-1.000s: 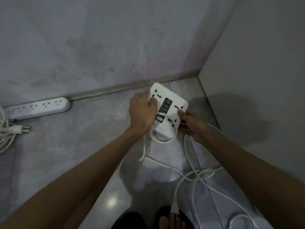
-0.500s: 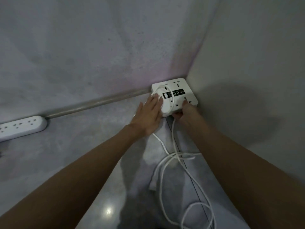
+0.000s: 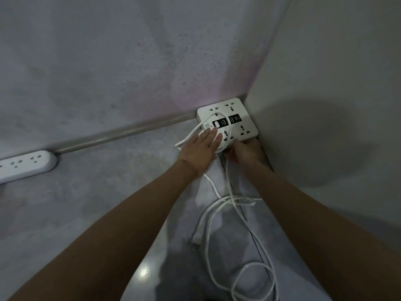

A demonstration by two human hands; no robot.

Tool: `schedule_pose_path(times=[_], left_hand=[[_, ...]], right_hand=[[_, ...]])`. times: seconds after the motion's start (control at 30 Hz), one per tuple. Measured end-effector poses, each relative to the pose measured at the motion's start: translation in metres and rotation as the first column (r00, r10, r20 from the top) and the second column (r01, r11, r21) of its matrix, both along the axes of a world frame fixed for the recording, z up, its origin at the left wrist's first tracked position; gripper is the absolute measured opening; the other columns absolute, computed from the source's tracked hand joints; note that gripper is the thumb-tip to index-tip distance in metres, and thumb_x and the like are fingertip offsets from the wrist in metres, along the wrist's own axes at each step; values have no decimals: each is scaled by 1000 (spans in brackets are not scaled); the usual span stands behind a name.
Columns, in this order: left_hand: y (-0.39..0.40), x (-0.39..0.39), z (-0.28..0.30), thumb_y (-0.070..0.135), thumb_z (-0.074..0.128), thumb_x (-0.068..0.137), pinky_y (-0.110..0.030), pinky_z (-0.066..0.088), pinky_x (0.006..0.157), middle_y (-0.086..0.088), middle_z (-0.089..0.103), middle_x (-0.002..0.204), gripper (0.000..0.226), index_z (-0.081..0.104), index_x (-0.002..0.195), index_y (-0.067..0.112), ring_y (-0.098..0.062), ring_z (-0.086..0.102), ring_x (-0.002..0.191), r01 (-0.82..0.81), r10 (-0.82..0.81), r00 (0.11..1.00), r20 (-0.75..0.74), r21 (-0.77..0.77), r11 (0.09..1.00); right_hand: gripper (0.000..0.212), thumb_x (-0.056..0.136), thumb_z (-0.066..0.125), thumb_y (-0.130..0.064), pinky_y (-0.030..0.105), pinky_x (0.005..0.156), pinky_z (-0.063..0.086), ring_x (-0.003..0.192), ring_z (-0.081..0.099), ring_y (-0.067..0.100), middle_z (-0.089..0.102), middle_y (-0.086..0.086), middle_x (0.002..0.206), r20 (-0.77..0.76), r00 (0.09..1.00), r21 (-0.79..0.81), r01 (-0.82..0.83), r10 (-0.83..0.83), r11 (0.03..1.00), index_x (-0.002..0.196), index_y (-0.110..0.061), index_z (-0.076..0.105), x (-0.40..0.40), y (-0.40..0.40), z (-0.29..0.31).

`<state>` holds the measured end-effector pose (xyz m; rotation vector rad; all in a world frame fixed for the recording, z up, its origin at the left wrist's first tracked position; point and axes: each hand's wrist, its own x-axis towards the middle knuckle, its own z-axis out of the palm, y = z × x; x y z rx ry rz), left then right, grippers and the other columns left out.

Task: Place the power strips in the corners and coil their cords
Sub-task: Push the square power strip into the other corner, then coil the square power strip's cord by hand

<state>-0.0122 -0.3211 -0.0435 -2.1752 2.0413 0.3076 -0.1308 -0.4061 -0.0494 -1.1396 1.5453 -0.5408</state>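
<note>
**Square power strip sitting in the corner, cord looping over its face**

The square power strip (image 3: 227, 120) is lying flat on the floor (image 3: 97, 203), tucked into the corner where the two walls are meeting. It is white, with rounded corners, universal sockets near its edges and a dark band of USB ports and a white switch running across its middle. Its white cord (image 3: 219, 216) is arching in a loop over the left part of the face, then trailing toward the camera in loose curves, ending in a plug (image 3: 197, 236) resting on the floor.

The left hand (image 3: 200, 149) is lying flat, fingers extended and close together, pressing on the strip's near edge and the loop. The right hand (image 3: 243, 152) is curling around the cord at the strip's near side (its fingertips are hidden). A second, long power strip (image 3: 26, 166) is lying by the wall, well apart at the left.
</note>
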Motion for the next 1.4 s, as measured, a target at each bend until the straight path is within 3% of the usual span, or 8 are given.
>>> schedule_pose_path(times=[0.13,0.43,0.67,0.77,0.87,0.97,1.17,1.4], left_hand=[[3,-2,-3,32,27,105,-36,3,120,-9,-7,162,61,-3,155,13,-24,-3,149,-26,26,999,-20,-7,1000],[1,-6,-8,33,26,105,-37,7,120,-8,-10,162,62,-5,155,12,-22,-5,149,-99,99,994,-41,8,995],[0,-5,-12,32,24,105,-38,4,119,-4,-17,161,63,-11,154,14,-21,-10,149,-86,86,996,-34,3,996],[2,-1,-9,30,28,104,-38,1,119,-7,-14,161,64,-8,155,12,-23,-9,149,-64,65,997,-44,8,998],[17,1,-4,22,35,99,-42,20,119,-19,19,158,57,24,151,0,-32,20,146,-49,13,982,-189,-186,981],[67,-16,-10,13,39,90,-38,48,89,-18,60,115,39,60,119,-2,-29,56,102,-321,87,884,-460,-461,827],[161,-85,-35,21,46,93,-11,32,86,-5,57,98,21,61,101,7,-15,49,90,-604,291,673,-680,-278,747],[149,-85,1,14,59,91,-20,31,97,-12,48,127,47,45,135,2,-22,43,116,-629,376,629,-681,-161,761]], right_hand=[[51,75,72,-24,27,88,53,106,65,18,68,7,117,-197,906,-228,-414,374,881,121,-7,61,-5,11,-14],[38,92,52,-24,34,92,47,112,61,30,63,17,121,-749,526,-166,-739,404,653,123,-2,59,-13,8,-6],[26,76,66,-38,31,69,50,82,67,27,69,9,83,-606,155,239,-900,781,364,76,-12,68,-20,39,19],[25,76,67,-25,26,54,52,62,70,25,72,13,69,-281,127,382,-894,951,232,68,-2,70,-19,50,30],[28,77,66,-28,32,63,56,67,71,29,73,14,72,-363,98,311,-925,927,220,72,0,70,-21,51,28],[26,72,67,-38,38,74,55,72,67,25,71,6,73,-503,190,198,-924,843,326,61,-16,60,-29,46,19],[22,67,64,-33,31,60,53,57,63,17,68,5,58,-302,551,56,-804,778,592,58,-17,51,-39,45,25],[29,86,56,-19,20,46,43,41,53,17,58,6,48,-91,414,126,-897,906,423,58,-11,54,-30,57,87]])
